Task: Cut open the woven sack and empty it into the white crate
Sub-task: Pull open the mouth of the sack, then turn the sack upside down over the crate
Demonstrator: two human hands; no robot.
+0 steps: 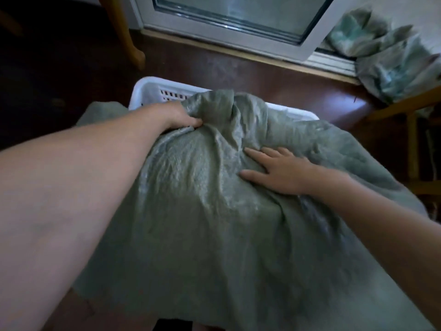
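A large grey-green woven sack fills the middle of the view, draped over the white crate, of which only the far slotted rim and left corner show. My left hand grips a bunched fold of the sack near its far end, just above the crate's rim. My right hand lies flat on the sack with fingers spread, pressing its wrinkled top. The sack's mouth and its contents are hidden. No cutting tool is in view.
The crate stands on a dark reddish-brown floor. A white-framed glass door runs along the back. Crumpled woven sacks lie at the back right. Wooden furniture legs stand at the left, a wooden frame at the right.
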